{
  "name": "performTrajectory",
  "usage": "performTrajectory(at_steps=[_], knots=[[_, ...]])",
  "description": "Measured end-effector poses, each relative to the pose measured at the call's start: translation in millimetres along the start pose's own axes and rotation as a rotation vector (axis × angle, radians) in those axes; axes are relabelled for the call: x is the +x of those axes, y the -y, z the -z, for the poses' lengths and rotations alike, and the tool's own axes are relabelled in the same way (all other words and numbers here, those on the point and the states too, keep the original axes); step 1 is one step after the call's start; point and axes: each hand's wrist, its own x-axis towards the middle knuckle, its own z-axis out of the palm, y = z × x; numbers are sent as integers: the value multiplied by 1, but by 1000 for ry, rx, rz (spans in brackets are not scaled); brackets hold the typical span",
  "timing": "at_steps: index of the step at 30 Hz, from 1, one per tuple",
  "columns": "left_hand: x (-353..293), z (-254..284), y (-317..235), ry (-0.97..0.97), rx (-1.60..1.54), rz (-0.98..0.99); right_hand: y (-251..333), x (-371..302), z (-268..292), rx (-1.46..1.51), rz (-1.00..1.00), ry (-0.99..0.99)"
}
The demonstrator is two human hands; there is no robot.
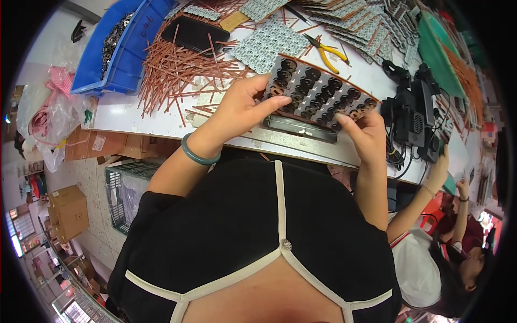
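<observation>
Between both hands, just above the near edge of the table, is a tilted panel (319, 91) carrying rows of black round parts, some with coppery patches. My left hand (245, 105) grips its left end, thumb on the face and fingers behind. At the lower right corner my right hand (369, 134) holds it, thumb on the front. Under the panel lies a long dark metal bar or channel (307, 130) on a pale metal plate (253, 141). Beyond the panel rest yellow-handled pliers (329, 54) and a patterned grey-green board panel (268, 44).
A heap of thin copper-brown strips (180, 78) spreads left, with a black phone (195, 35) on it. Further left is a blue bin (121, 46) of small metal parts. Stacked board panels (361, 27) lie at the back. Black devices with cables (412, 121) stand right, near co-workers.
</observation>
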Motion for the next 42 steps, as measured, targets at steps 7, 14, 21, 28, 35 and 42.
performTrajectory(at_steps=[7, 14, 21, 28, 35, 42], knots=[[-21, -2, 16, 5, 13, 154, 4, -4, 8, -293, -35, 95], [-19, -7, 18, -50, 45, 119, 6, -2, 11, -447, 6, 114], [-23, -1, 24, 46, 41, 77, 5, -9, 11, -616, 320, 122], [-22, -8, 17, -32, 162, -19, -1, -10, 17, -454, 46, 125], [-7, -5, 12, 18, 29, 349, -5, 0, 9, -30, -324, 15], [-6, -14, 22, -61, 106, 188, -8, -8, 15, -62, -260, -39]])
